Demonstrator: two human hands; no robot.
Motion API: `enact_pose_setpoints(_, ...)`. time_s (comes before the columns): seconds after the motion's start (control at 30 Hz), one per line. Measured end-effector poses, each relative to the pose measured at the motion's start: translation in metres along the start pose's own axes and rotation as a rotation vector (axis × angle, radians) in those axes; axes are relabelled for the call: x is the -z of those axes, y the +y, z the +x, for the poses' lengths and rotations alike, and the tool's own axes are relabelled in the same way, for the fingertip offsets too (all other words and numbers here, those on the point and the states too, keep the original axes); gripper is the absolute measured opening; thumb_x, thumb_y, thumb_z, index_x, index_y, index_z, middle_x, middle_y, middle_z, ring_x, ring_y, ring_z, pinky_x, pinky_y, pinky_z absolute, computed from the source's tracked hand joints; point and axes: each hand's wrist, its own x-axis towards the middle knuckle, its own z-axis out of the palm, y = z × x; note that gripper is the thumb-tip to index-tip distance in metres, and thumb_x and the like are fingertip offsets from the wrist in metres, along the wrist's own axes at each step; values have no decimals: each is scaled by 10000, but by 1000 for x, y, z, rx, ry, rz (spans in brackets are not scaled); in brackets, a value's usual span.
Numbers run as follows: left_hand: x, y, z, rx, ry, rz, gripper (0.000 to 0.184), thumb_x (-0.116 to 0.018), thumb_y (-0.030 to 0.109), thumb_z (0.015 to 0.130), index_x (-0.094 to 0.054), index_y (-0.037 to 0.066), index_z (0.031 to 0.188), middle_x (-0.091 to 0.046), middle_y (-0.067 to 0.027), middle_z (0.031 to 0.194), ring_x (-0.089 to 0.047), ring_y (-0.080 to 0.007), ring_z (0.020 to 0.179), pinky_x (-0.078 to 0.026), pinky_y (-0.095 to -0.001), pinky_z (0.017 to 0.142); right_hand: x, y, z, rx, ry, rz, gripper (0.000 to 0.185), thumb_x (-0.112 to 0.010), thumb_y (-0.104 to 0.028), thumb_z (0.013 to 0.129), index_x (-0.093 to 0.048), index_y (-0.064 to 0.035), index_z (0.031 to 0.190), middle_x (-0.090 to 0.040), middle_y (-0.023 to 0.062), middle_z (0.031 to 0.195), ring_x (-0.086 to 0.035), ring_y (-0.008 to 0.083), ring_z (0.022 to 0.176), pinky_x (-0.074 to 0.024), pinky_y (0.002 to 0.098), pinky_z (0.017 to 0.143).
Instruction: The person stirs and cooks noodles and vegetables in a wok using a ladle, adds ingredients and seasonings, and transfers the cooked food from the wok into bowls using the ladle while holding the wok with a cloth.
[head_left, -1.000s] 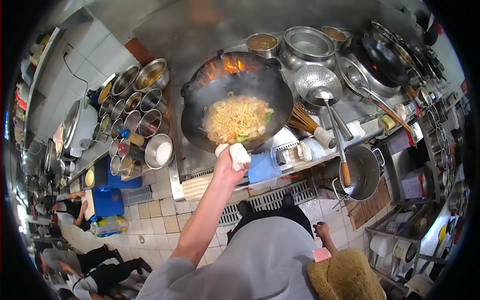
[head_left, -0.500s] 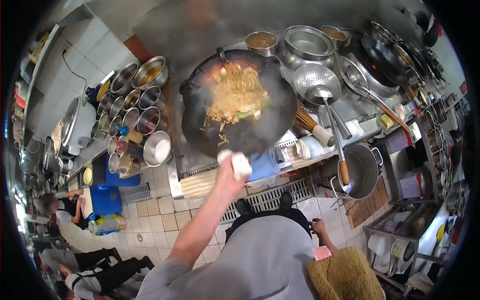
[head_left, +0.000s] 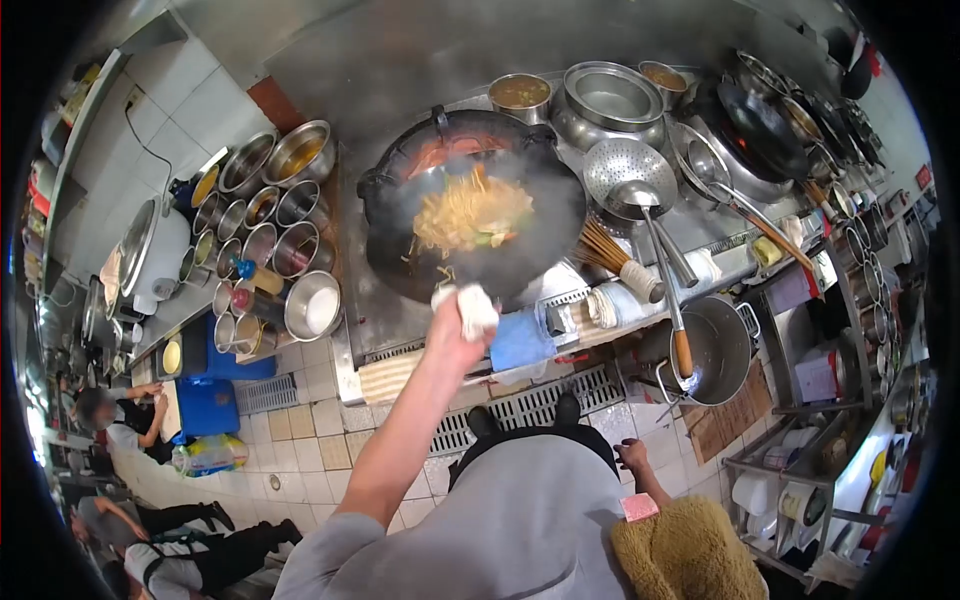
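My left hand (head_left: 455, 340) is closed around a folded white cloth (head_left: 474, 312) at the near edge of a dark wok (head_left: 400, 272). The cloth covers whatever part of the rim or handle lies beneath it. Noodles (head_left: 455, 215) mixed with bits of vegetable are heaped in the middle of the wok, blurred by steam and motion. A few strands cling to the wok's near side. Down beside my body, my right hand (head_left: 632, 456) hangs over the floor, its fingers loosely apart and nothing seen in them.
Behind the wok, the burner ring (head_left: 440, 125) glows orange inside. A perforated strainer (head_left: 625, 172) with a ladle (head_left: 636, 196) and a bamboo brush (head_left: 625, 262) lie to the right. Metal seasoning pots (head_left: 312, 300) crowd the left. A large pot (head_left: 725, 350) stands lower right. Other people (head_left: 140, 415) are at far left.
The noodles, stretched toward the wok's far side before, now sit lower and more bunched. More of the glowing burner shows behind the wok. My left hand keeps its grip; my right hand stays put.
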Motion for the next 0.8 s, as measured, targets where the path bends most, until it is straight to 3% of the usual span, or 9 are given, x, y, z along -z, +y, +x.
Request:
enact_pose_setpoints(0.17,64,-37,94,-96,-68,-121,173,-419,221,972,-550,109,975,-642,-95,882,-645,-244,738,-527,-420,557,3,-13,-9,-46,-17,-4,492,-686,-142,816,-534,60,1238,-684,190,848,-689,249,623,-549,348,457)
enact_pose_setpoints(0.27,74,-75,32,-41,-3,-93,174,-390,199,983,-541,115,1007,-632,-134,930,-644,-274,791,-546,-450,653,7,-20,-4,-31,3,32,491,-691,-141,808,-541,65,1227,-682,192,840,-689,254,618,-550,352,456)
enact_pose_setpoints(0.33,52,-64,3,27,53,-136,186,-404,229,977,-558,126,961,-638,-119,872,-651,-287,790,-545,-463,629,7,-15,-6,-27,22,26,497,-693,-140,807,-537,67,1231,-682,192,839,-689,257,618,-552,355,458)
enact_pose_setpoints(0.43,3,-6,-10,7,4,-22,215,-432,281,977,-583,141,917,-642,-52,782,-646,-223,708,-505,-341,484,5,-8,-5,-14,16,-27,509,-694,-182,806,-554,72,1225,-685,191,774,-669,213,579,-542,333,462)
enact_pose_setpoints(0.53,24,-2,56,-31,-149,-22,235,-440,300,975,-586,120,939,-648,-63,808,-645,-220,709,-506,-335,524,3,-12,4,-11,2,-38,536,-698,-189,801,-540,71,1242,-684,191,786,-666,215,576,-539,331,459)
enact_pose_setpoints(0.63,73,-55,73,-80,-57,-60,196,-452,220,971,-550,70,1051,-652,-84,896,-658,-244,784,-558,-428,679,7,-25,6,-7,20,5,520,-698,-166,812,-529,59,1250,-680,189,814,-681,237,604,-550,346,455)
enact_pose_setpoints(0.7,60,-71,14,24,41,-110,159,-422,157,968,-542,85,1044,-643,-90,934,-650,-238,848,-553,-400,784,10,-37,8,12,43,46,511,-695,-151,819,-524,56,1253,-678,187,826,-686,247,613,-555,353,452)
enact_pose_setpoints(0.73,90,-74,17,197,-152,-172,140,-422,147,962,-548,99,1003,-636,-86,920,-644,-234,816,-558,-408,743,10,-37,9,27,55,62,512,-694,-149,820,-521,60,1254,-677,186,825,-684,247,606,-553,353,450)
enact_pose_setpoints(0.8,46,-56,-5,137,47,-120,145,-428,185,965,-558,119,957,-634,-67,859,-639,-223,744,-555,-401,619,8,-31,-1,49,78,83,517,-694,-178,800,-548,72,1228,-678,188,763,-672,218,588,-535,328,452)
